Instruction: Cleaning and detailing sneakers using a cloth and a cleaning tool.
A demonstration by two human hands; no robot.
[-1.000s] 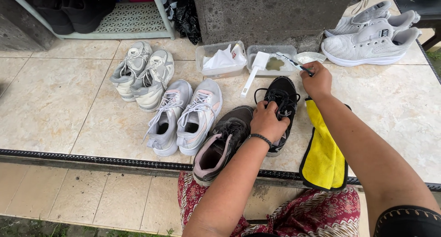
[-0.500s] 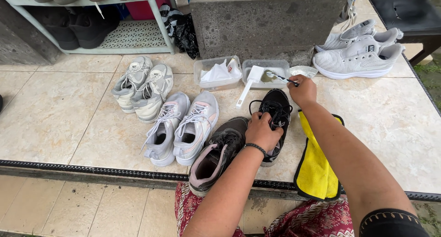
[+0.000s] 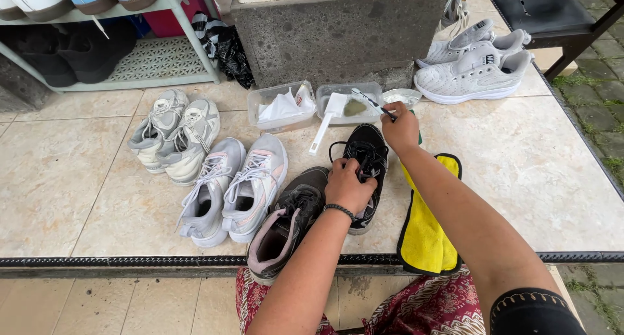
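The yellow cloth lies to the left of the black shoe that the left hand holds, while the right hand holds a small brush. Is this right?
Not quite. In the head view the yellow cloth lies to the right of the black shoe, under the right forearm. The left hand does hold that shoe, and the right hand holds a small brush.

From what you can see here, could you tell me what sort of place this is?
Probably a tiled porch used for cleaning shoes: several pairs of sneakers lie on the tile floor, a shoe rack stands at the back, and grass edges the paving.
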